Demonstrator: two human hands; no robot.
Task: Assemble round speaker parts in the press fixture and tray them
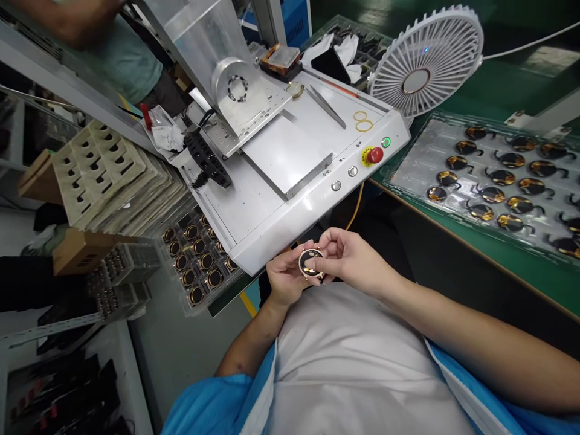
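We have a round black-faced piece with a gold-coloured rim (305,258) between both our grips, just in front of our pale shirt (357,350). Our left grip (285,275) pinches its edge from the left, while our right grip (351,260) lays its thumb across the face with the fingers curled about the far side. Just beyond the grips we see the sloping front of a white machine (290,225); along it, to the right of the grips, sit two silver buttons, a red knob (375,155) and a green-lit button (385,142). Farther ahead of the grips, on the machine's white top, we see a flat metal plate (290,151), tweezers (328,110), two yellow rings (364,125) and, ahead and left, a black fixture (206,158). To the left of the grips we find a clear tray (206,307) of gold-rimmed round pieces, and past that a stack of moulded trays (106,175). Well to the right of the grips, a transparent tray (419,160) of dark discs with thin tails rests on the green tabletop (521,261). Beyond it we have a white fan (415,81), and far ahead on the left a person in a green shirt (131,54).
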